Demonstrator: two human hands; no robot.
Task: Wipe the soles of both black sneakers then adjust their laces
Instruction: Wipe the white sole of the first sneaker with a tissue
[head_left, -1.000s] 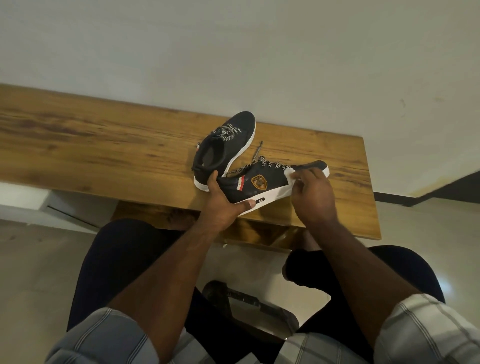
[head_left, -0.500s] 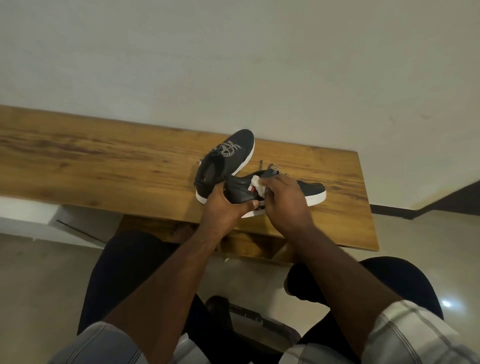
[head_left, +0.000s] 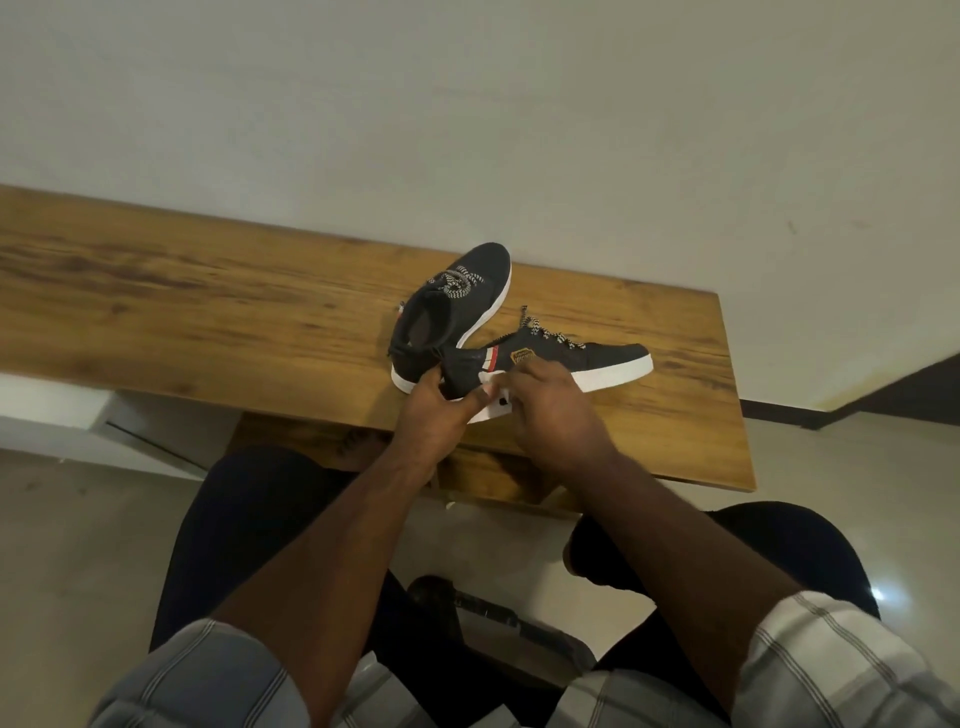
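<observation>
The right hand (head_left: 550, 415) has slid back to the heel of the near sneaker (head_left: 566, 361), still wiping its sole while the left hand (head_left: 434, 410) grips it.

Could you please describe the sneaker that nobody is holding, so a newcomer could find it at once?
Look at the wooden bench along the wall, towards its right end, where two black sneakers with white soles lie. The free sneaker is the farther one, toe pointing at the wall. Unlike the near sneaker, gripped by the left hand and right hand, no hand grips it.
</observation>
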